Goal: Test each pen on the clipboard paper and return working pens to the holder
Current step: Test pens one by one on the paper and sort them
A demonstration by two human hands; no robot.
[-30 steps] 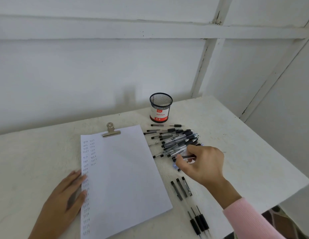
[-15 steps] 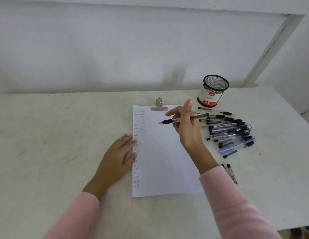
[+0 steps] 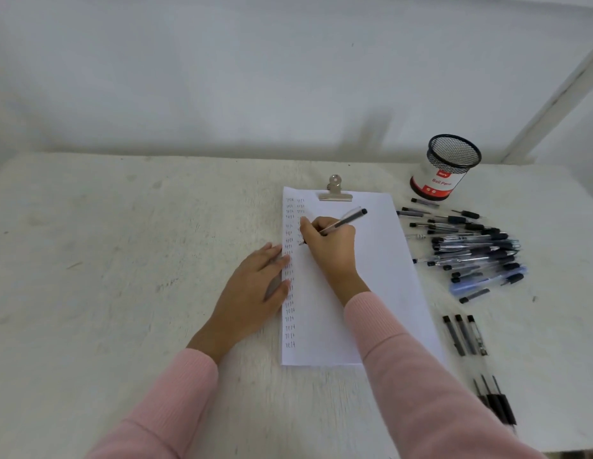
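R hand (image 3: pixel 328 246) is curled round a pen (image 3: pixel 346 220), thumb & fingers pinching it low on the barrel. The tip is down on the paper (image 3: pixel 371 276) near its upper left, at the foot of a short 2nd col. of small handwritten marks. The pen's black top end slants up twd the clip (image 3: pixel 334 192) at the paper's top edge. L hand (image 3: pixel 255 293) lies flat, fingers straight & close together. Its fingertips rest on the paper's left edge, over the long 1st col. of marks; the palm is on the worktop (image 3: pixel 123 260) just left of the paper. Both sleeves (image 3: pixel 404 376) are pink; the R forearm crosses the paper's lower right part. The holder (image 3: pixel 449 167), a black mesh cup w/ red & white label, stands upright beyond the paper's top right corner, apart from it. A pile (image 3: pixel 477 253) of black & clear pens lies right of the paper's upper half, mostly crosswise & overlapping, nearest tips close to the paper's right edge. Three pens (image 3: pixel 454 332) lie side by side right of the paper's lower right corner, roughly along its long edge, apart from the pile. A white wall (image 3: pixel 222 77) rises behind the worktop, past the paper's top.
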